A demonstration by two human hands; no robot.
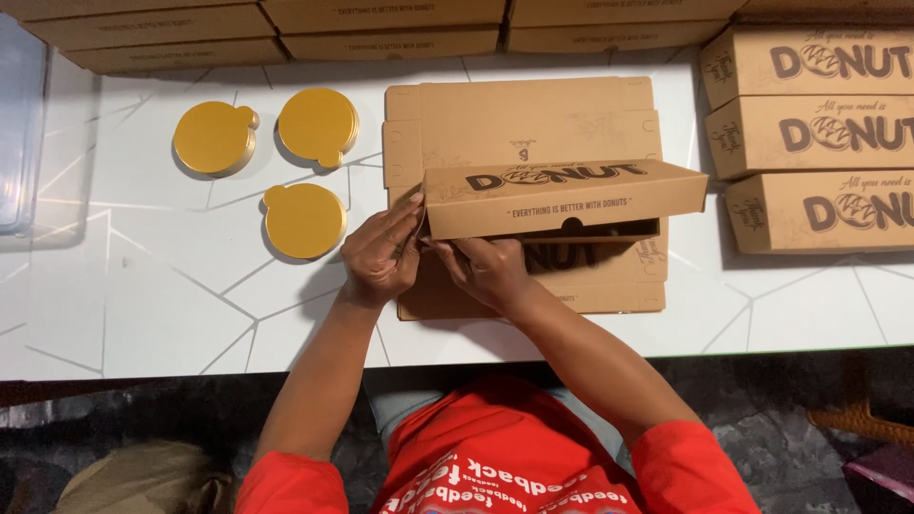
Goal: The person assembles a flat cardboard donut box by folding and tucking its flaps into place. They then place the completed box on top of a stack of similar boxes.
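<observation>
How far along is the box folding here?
Done: three folded brown cardboard boxes are stacked at the right, and more line the back edge. In hand: the left hand and right hand work the left corner of a half-formed box, with its front wall raised and its far panel flat on the white table. Left: that box is not closed; three gold round boards lie untouched.

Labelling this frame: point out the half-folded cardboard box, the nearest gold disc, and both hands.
half-folded cardboard box (571,195): head view, raised front panel.
nearest gold disc (305,221): head view, disc centre.
left hand (379,255): head view, back of hand.
right hand (487,271): head view, back of hand.
</observation>
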